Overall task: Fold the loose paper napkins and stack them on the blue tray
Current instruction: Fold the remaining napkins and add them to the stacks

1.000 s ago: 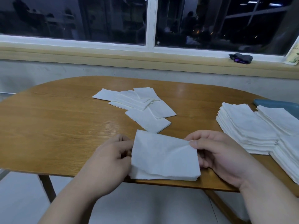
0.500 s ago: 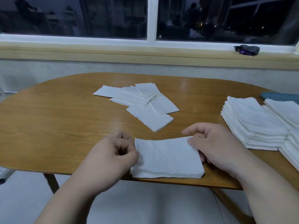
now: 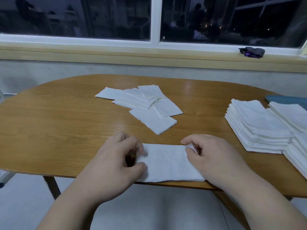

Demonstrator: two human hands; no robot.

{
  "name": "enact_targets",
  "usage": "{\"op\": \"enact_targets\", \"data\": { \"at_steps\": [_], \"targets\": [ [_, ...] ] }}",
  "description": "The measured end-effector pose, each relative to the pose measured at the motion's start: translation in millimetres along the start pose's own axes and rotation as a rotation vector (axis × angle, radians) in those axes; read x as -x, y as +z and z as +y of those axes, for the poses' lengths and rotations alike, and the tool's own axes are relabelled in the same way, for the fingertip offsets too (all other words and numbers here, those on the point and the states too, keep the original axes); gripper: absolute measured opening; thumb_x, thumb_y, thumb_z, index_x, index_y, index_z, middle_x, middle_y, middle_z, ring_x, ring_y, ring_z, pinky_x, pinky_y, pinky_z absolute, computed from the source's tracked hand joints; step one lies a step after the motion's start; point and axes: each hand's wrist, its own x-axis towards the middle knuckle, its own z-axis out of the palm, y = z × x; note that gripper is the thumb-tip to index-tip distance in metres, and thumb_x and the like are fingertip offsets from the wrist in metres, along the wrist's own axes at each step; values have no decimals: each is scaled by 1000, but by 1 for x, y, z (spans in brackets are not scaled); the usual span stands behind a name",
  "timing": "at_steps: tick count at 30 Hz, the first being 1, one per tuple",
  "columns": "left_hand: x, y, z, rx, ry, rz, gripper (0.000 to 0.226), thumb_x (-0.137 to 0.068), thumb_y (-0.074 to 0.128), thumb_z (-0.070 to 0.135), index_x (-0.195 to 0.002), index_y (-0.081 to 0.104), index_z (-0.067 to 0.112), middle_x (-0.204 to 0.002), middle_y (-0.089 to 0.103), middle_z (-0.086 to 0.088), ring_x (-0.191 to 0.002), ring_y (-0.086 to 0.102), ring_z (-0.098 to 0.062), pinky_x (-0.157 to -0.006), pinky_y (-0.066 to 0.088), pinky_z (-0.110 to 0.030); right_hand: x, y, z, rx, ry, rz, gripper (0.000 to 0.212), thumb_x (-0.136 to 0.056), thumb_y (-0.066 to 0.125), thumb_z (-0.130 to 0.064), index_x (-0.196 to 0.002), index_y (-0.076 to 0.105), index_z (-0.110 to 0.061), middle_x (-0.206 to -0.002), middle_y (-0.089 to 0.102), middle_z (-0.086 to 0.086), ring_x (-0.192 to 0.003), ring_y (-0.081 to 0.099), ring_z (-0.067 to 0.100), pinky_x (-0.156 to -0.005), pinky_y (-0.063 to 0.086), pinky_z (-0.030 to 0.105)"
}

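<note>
napkin (image 3: 166, 161) flat at near edge of table (image 3: 58, 122) | left hand (image 3: 119, 160) pinches its left end, right hand (image 3: 209, 156) its right, holding layers square for creasing (my guess) | loose napkins (image 3: 142, 105) mid-table | folded stacks (image 3: 259, 127), blue tray (image 3: 285, 99) at right edge

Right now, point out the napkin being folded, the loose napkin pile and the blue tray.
napkin being folded (image 3: 166, 163): head view, its bare middle.
loose napkin pile (image 3: 141, 103): head view, centre of the heap.
blue tray (image 3: 285, 99): head view, its visible far rim.
</note>
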Motion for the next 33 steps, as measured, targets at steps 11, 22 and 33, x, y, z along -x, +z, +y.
{"op": "enact_targets", "data": {
  "at_steps": [11,22,33],
  "targets": [
    [-1,-5,-9,-173,2,-70,28,-78,61,65,-105,65,58,-105,41,24,-113,33,4,-98,32,-22,-4,1,1,-48,90,70,7,-90,61,-36,-88,67,-38,-92,51,-20,-81,54,-1,-62,44,21],
    [0,-14,-14,-78,-33,-90,16,-70,65,67,-85,60,65,-113,40,28,-116,38,6,-101,36,-29,-106,17,-32,172,264,-78,29,-86,56,-45,-84,62,-16,-83,64,-2,-73,60,19,-56,43,32],
    [-1,-12,-17,-71,-57,-66,22,-77,71,54,-98,67,55,-107,43,31,-110,38,5,-94,35,-22,-112,25,-15,64,309,78,13,-89,61,-30,-76,62,-27,-79,65,-8,-72,60,14,-55,44,29]
  ]
}}
